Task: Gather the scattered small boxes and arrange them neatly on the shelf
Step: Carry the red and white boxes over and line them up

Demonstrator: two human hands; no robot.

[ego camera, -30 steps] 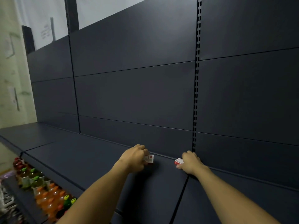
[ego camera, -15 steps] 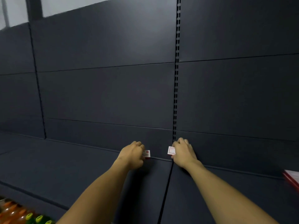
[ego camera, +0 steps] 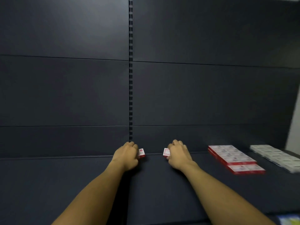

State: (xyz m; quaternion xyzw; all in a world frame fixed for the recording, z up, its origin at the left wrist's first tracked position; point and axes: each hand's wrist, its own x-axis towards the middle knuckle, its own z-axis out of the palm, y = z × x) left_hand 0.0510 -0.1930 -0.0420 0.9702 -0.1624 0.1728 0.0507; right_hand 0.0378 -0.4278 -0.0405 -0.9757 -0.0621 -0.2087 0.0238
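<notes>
Two boxes in hand: left hand (ego camera: 126, 155) grips one box (ego camera: 141, 153), right hand (ego camera: 178, 154) another (ego camera: 166, 152), both low over shelf (ego camera: 81, 184). Carrying step, prob.; next, add to red stack (ego camera: 233, 157) at right.

Dark shelving bay under dim light

Matte charcoal back panels (ego camera: 65, 88) rise in horizontal bands, split by a slotted upright (ego camera: 130, 70); a pale wall (ego camera: 294, 127) shows at the right edge.

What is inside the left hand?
The left hand grips a small red and white box; only its right end shows. The curled fingers cover the rest, so anything more there cannot be seen.
</notes>
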